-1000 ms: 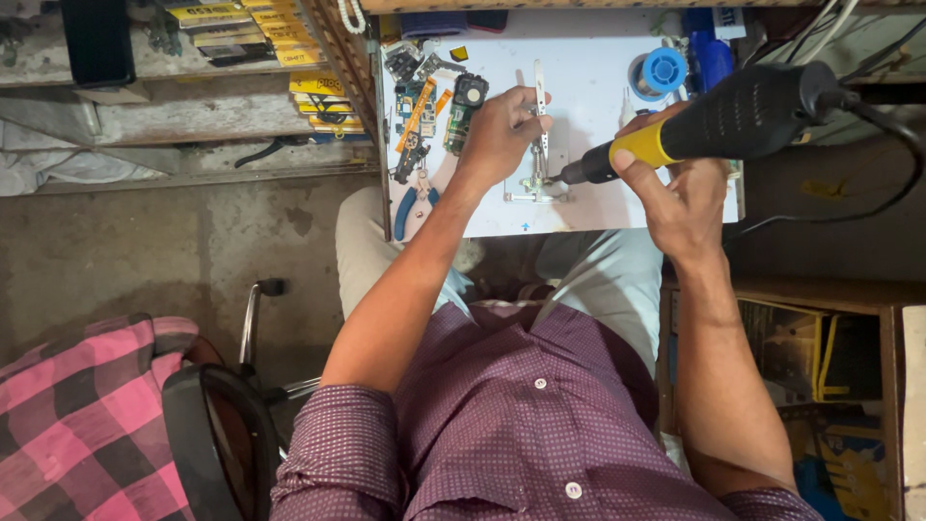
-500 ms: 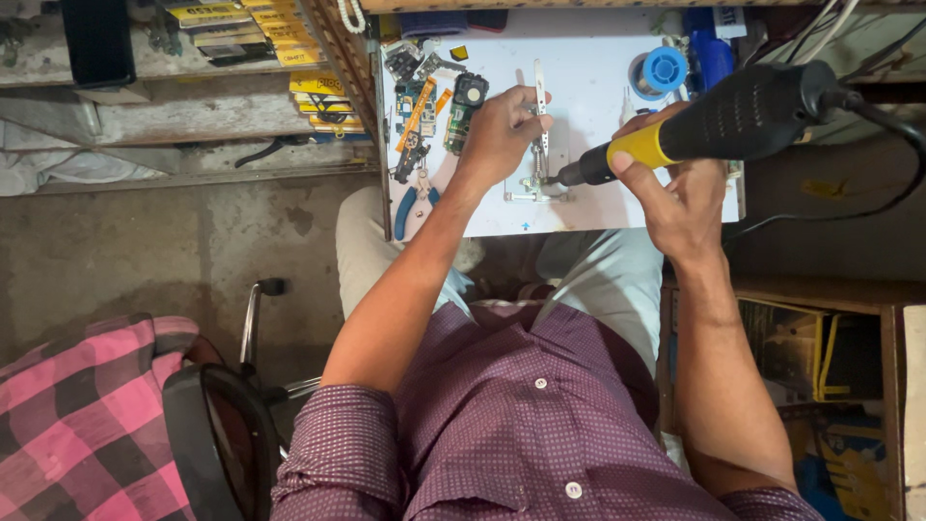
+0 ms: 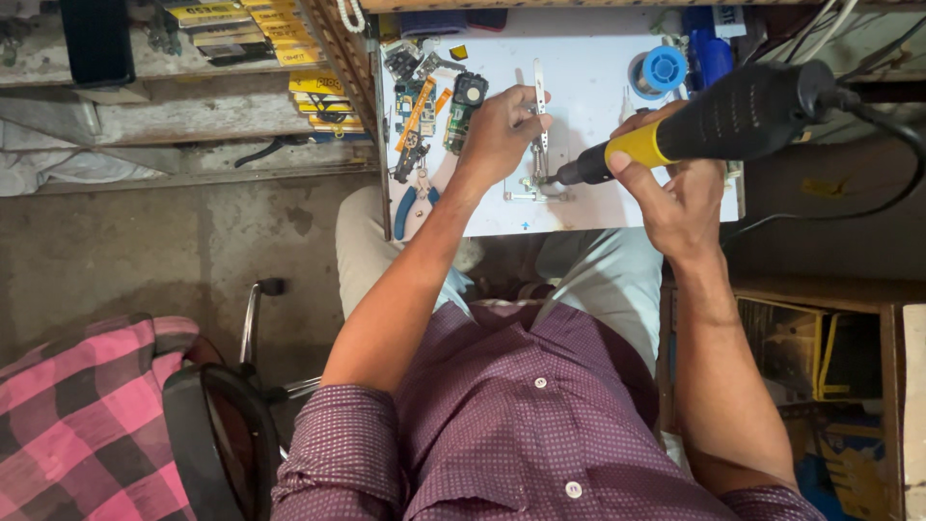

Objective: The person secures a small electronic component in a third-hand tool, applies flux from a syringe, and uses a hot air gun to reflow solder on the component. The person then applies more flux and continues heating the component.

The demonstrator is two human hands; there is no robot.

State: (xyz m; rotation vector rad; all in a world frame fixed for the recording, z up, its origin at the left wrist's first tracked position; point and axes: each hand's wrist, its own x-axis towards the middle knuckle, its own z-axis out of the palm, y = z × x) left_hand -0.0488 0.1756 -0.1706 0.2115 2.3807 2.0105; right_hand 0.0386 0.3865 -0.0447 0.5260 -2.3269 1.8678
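Yellow flat packets (image 3: 289, 39) are lying stacked off the desk's (image 3: 598, 68) left edge. The right hand (image 3: 675, 183) is clamping the black-and-yellow tool (image 3: 714, 121), its tip just beside the left hand (image 3: 497, 130), which is pinching tweezers (image 3: 540, 106).

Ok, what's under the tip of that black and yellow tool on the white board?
A small metal holder sits on the white board beneath the tool tip, with tweezers beside the left hand. What it clamps is hidden by the fingers.

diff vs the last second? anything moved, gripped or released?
No visible change. The right hand holds the black and yellow hot-air tool with its nozzle at the small metal holder, as before. The left hand stays on the tweezers. Nothing on the white board shifted.
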